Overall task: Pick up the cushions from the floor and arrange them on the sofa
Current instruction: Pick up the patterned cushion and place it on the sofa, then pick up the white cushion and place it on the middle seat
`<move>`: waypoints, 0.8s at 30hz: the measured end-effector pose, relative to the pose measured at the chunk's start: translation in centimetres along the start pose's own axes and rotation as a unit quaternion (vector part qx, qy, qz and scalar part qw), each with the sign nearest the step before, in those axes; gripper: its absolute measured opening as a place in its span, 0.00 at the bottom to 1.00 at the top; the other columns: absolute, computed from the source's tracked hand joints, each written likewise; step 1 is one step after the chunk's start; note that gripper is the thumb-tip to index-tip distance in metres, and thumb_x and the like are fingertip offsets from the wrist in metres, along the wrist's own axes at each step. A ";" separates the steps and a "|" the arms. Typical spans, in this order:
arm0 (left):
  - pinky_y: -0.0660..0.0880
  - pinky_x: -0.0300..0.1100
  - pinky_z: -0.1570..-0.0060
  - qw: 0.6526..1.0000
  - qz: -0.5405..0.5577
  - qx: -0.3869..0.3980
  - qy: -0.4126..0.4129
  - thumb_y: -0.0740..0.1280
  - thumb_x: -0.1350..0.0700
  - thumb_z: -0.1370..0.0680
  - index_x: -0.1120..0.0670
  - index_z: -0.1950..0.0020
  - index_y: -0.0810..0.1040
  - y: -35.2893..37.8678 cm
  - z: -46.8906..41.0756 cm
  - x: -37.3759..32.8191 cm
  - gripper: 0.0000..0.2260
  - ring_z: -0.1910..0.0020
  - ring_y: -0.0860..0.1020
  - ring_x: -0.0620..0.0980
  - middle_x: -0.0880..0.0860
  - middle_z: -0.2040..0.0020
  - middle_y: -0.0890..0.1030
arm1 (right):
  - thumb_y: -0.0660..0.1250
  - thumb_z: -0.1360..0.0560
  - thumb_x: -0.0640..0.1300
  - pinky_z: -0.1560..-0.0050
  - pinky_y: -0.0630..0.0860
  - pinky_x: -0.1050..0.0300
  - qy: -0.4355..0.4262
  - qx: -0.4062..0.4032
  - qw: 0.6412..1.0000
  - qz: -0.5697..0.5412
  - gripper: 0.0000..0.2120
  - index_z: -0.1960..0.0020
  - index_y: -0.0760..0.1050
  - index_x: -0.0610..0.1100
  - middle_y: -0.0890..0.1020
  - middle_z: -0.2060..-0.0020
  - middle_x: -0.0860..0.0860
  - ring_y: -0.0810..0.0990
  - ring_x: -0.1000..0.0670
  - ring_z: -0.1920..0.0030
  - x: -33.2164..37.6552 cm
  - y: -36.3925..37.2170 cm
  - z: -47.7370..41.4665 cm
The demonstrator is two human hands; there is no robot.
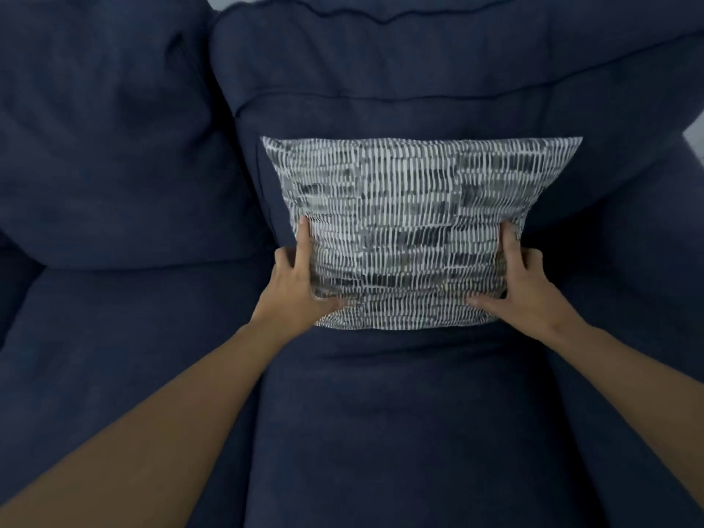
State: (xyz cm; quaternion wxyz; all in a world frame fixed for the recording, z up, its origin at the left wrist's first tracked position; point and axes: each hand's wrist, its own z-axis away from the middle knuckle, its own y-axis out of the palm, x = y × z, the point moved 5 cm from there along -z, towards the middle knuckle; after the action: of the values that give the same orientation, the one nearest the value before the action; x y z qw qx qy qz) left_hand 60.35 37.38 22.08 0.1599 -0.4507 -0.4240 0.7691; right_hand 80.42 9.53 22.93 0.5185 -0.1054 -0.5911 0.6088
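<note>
A grey-and-white patterned cushion stands upright on the dark blue sofa, leaning against the middle back cushion. My left hand grips its lower left edge, thumb on the front face. On the lower right edge, my right hand holds it the same way. The cushion's bottom edge rests on the seat.
A second blue back cushion and seat section lie to the left. The sofa's right side rises beside the patterned cushion. A bit of pale wall shows at the top edge.
</note>
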 end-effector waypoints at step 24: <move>0.49 0.61 0.21 0.998 0.004 0.021 -0.059 0.65 0.28 0.27 0.43 0.18 0.34 -12.4 44.9 15.1 0.52 0.17 0.42 0.51 0.46 0.16 0.38 | 0.58 0.37 0.81 0.24 0.44 0.34 0.028 0.032 0.999 0.027 0.56 0.22 0.30 0.61 0.36 0.19 0.46 0.38 0.40 0.20 25.7 12.5 37.9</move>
State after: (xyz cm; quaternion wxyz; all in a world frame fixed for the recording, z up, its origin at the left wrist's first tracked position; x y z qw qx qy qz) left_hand 13.24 31.34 34.06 0.1408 -0.4028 -0.4143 0.8039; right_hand 34.67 8.78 35.55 0.5214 -0.1220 -0.5533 0.6381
